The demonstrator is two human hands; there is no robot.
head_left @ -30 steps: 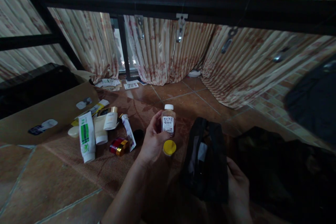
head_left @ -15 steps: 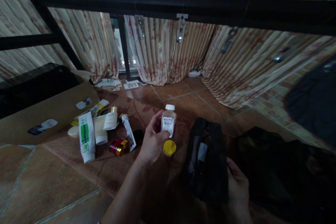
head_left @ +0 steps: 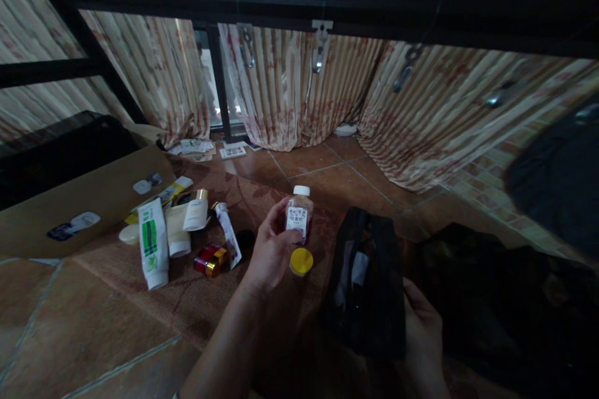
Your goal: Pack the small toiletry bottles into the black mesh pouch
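Observation:
My left hand is closed around a small clear bottle with a white cap and a printed white label, held upright. Just below it is a round yellow lid, perhaps on a jar. At the right, my right hand grips the side of a black mesh pouch; its fingers are partly behind the pouch. Inside the pouch, a pale grey item shows through the opening. Left of my hands lie a white-and-green tube, a cream tube, a white gold-capped bottle and a red-and-gold jar.
A cardboard box with black contents stands at the left beside the brown mat. Dark fabric lies at the right. Papers rest near the curtains. A black metal bar crosses above, with hanging hooks.
The view has shifted very slightly. Both hands keep their holds, the left on the bottle and the right on the pouch; the loose items lie as before.

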